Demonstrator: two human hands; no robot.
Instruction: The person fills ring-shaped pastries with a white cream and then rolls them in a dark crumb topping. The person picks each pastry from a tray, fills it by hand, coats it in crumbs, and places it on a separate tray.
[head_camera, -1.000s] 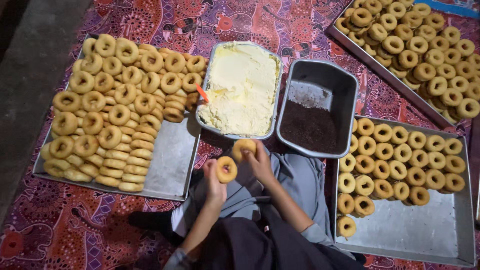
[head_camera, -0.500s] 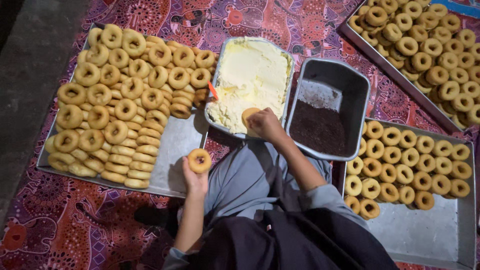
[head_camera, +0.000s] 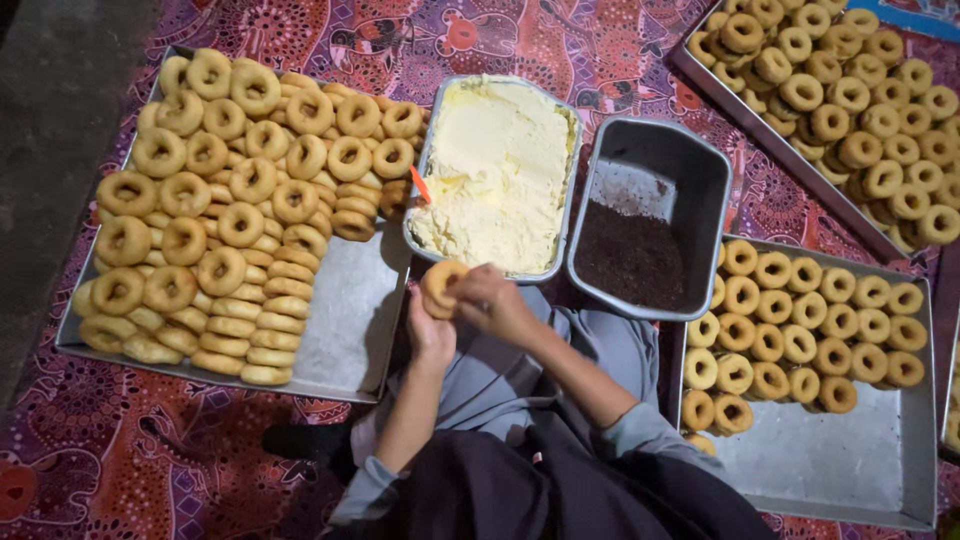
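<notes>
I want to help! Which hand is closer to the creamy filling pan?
Right, probably. The right hand sits at the edge of the cream pan, while the left hand is lower, holding the doughnut.

Doughnuts (head_camera: 240, 225) golden-brown, paler at the sides. Cream (head_camera: 497, 175) in its tin pale yellow; orange spatula tip (head_camera: 420, 186). Sprinkles (head_camera: 628, 255) dark brown. Trays (head_camera: 345, 320) dull silver. Floor cloth (head_camera: 120, 450) red-purple batik pattern. Sleeves (head_camera: 480, 385) grey-blue.
</notes>
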